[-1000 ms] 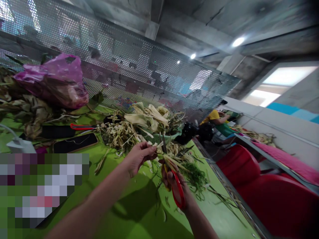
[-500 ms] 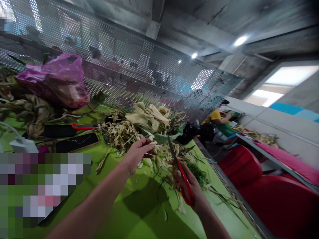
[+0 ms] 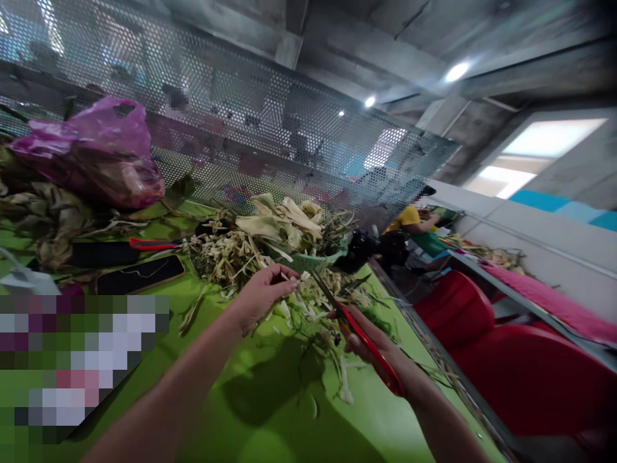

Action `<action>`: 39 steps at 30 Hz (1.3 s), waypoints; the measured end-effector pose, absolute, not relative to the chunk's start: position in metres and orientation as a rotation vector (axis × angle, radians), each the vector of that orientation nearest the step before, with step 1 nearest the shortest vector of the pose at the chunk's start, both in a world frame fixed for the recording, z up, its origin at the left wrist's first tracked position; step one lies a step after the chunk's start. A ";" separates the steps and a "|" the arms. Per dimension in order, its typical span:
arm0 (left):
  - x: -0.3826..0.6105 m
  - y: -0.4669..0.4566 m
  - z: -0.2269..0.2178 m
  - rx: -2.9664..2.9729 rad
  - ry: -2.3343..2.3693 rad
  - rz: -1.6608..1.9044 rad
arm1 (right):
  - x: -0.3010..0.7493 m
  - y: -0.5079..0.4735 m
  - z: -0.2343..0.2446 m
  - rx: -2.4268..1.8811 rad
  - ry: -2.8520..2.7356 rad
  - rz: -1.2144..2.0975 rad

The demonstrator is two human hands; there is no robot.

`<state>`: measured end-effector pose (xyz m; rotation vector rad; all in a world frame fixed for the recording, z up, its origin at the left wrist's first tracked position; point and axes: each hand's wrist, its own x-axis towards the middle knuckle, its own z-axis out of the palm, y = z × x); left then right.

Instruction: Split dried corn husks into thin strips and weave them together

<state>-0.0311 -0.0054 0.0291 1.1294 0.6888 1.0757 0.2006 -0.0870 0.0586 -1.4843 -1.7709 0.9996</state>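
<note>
My right hand [image 3: 369,337] is closed round the red handles of a pair of scissors [image 3: 359,334]. Their dark blades look nearly closed and point up and left, close to my left fingertips. My left hand [image 3: 265,289] is closed in a pinch on a small pale piece of plant [image 3: 297,281]. Below both hands lie pale and green plant trimmings [image 3: 332,334] on the green table [image 3: 270,379]. Just beyond is a heap of dried stalks [image 3: 226,257] beside a light green basket [image 3: 313,262] topped with pale dry husks [image 3: 284,222].
To the left are a phone [image 3: 139,275], a red-handled tool [image 3: 152,244] and a purple plastic bag [image 3: 101,154] on dried leaves. A perforated metal screen [image 3: 241,128] stands behind the table. On the right are red chairs [image 3: 530,379] and a person in yellow [image 3: 409,218].
The scissors have tilted further left, bringing their blades nearer my left fingertips. My right hand has shifted a little right. The view has turned slightly to the right.
</note>
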 end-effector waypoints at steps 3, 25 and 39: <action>-0.032 -0.006 0.030 1.127 0.658 1.058 | 0.200 -0.087 0.060 -1.443 -1.771 1.059; -0.031 -0.006 0.029 1.162 0.672 0.989 | 0.197 -0.085 0.055 -1.400 -1.770 1.185; -0.031 -0.005 0.026 1.192 0.686 0.985 | 0.202 -0.081 0.050 -1.414 -1.742 1.180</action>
